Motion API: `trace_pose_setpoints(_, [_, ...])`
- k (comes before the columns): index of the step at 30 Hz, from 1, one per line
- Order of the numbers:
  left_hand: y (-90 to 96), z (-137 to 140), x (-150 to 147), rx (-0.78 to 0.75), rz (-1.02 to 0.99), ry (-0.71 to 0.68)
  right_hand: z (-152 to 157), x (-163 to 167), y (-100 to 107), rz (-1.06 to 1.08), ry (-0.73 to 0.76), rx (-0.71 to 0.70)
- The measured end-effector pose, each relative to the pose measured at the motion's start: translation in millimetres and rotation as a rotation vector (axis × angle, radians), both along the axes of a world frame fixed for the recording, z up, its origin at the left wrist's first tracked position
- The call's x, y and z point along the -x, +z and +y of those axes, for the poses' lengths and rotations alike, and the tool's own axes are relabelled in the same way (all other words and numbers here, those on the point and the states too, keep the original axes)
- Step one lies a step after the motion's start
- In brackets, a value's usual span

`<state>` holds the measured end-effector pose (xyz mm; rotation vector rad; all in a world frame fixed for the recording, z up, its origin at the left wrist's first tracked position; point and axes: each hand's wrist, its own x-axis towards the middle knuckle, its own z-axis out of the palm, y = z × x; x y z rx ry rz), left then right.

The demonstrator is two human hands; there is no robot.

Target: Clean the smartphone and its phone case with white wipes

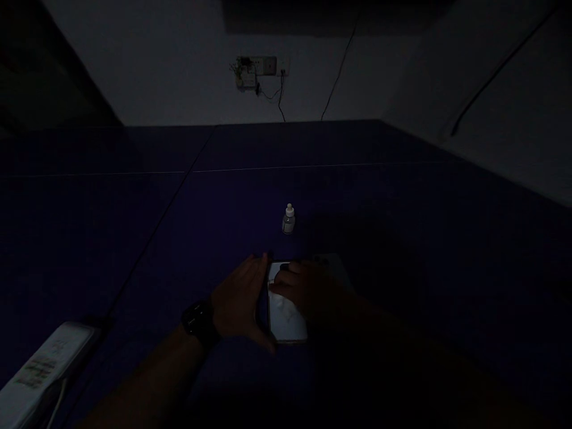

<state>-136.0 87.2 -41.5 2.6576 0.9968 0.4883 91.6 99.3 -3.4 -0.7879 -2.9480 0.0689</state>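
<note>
A phone (281, 328) with a pale, lit-looking face lies flat on the dark blue surface. My left hand (239, 298), with a dark watch (196, 319) on its wrist, spans the phone's left side, fingers by the top corner and thumb by the bottom one. Over the upper part of the phone, my right hand (304, 289) is closed with bent fingers; a small dark patch shows by its fingertips, too dim to name. A whitish smear or reflection marks the phone's face below them. Beyond the phone stands a small bottle (288, 223) with a white cap.
A white power strip (49, 363) with a cable lies at the lower left. A greyish flat thing (337, 265) shows partly behind my right hand. Sockets and plugs (257, 65) with hanging cords are on the far wall. The room is very dark.
</note>
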Motion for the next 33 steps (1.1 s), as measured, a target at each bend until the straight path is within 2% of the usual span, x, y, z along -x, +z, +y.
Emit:
trace_pose_setpoints(4, [1.3, 0.7, 0.7, 0.007, -0.007, 0.001, 3.4, -0.7, -5.0, 0.034, -0.147, -0.111])
trace_pose_setpoints(10, [-0.8, 0.7, 2.6, 0.008, 0.026, 0.008, 3.4, -3.1, -0.8, -0.012, 0.007, -0.053])
trace_pose_setpoints(16, [0.2, 1.4, 1.6, -0.010, -0.012, -0.015, 3.9, 0.7, -1.1, -0.033, -0.174, -0.121])
trace_pose_setpoints(20, [0.6, 2.2, 1.9, -0.037, 0.003, -0.018, 0.1, 2.4, 4.0, -0.086, -0.034, -0.067])
trace_pose_setpoints(22, [0.6, 2.1, 2.1, -0.045, 0.012, -0.016, -1.2, 2.5, 6.2, -0.108, -0.020, -0.057])
trace_pose_setpoints(27, [1.8, 2.2, 1.6, -0.050, 0.012, -0.019, 0.9, 2.8, 5.1, -0.083, -0.207, -0.121])
trace_pose_setpoints(33, [3.4, 3.1, 1.2, -0.037, 0.000, -0.024, 0.1, 2.7, 5.6, -0.060, -0.041, -0.108])
